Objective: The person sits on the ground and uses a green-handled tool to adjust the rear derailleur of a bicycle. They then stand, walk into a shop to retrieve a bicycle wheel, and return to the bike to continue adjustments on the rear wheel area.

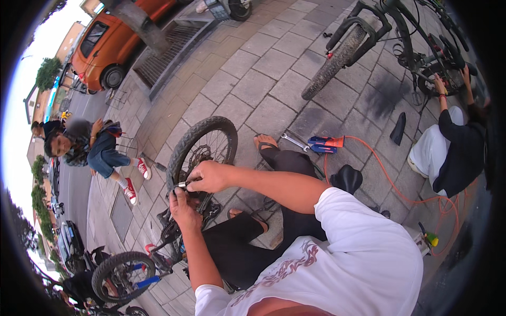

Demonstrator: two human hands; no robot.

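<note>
An upturned bicycle's knobby wheel [202, 152] with spokes and a disc brake rotor [199, 157] stands in front of me. My right hand [209, 177] is at the wheel's near side, its fingers closed on a small silver metal part [182, 184]. Just below it, my left hand [184, 209] has thumb and fingertips up against the same part; whether it grips the part or something dark beside it, I cannot tell. Beneath the hands lie the chain area and a pedal [213, 210], partly hidden. The bicycle's other wheel [123, 276] is at the lower left.
On the paving lie a wrench [295, 142], a blue and orange tool [326, 143], an orange hose [379, 158] and a black saddle [346, 178]. A person [460, 146] crouches at another bicycle [407, 43] on the right. A seated person [106, 152] is at the left.
</note>
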